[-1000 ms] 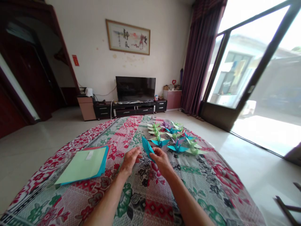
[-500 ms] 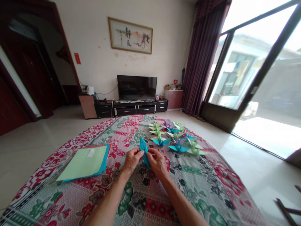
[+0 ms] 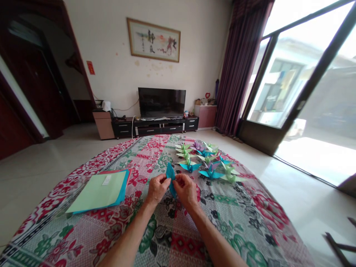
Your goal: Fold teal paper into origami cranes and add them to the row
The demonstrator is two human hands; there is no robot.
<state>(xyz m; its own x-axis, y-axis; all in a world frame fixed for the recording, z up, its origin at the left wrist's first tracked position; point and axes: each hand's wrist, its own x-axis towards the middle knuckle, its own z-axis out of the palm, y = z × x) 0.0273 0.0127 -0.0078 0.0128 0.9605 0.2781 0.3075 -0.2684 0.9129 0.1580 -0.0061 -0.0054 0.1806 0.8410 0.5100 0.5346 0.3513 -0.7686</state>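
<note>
A folded piece of blue paper (image 3: 170,171), narrow and pointed at its far end, is held upright over the table between both hands. My left hand (image 3: 158,188) pinches its left side between thumb and fingers. On the right side, my right hand (image 3: 186,188) grips the same paper with thumb and bent fingers. The fingertips hide its middle. Beyond my right hand, several folded paper cranes stand in rows, among them a blue crane (image 3: 211,172), a green crane (image 3: 232,177) and a purple one (image 3: 198,145).
To the left lies a stack of paper sheets (image 3: 96,193), light green on top with blue and red below and a small white slip (image 3: 106,180). A flowered cloth (image 3: 116,237) covers the round table. A television (image 3: 162,102) stands on a low cabinet beyond.
The blue paper looks narrower, turned slightly between the fingers. My right fingers have curled a little more around it. The cranes and the stack lie as before.
</note>
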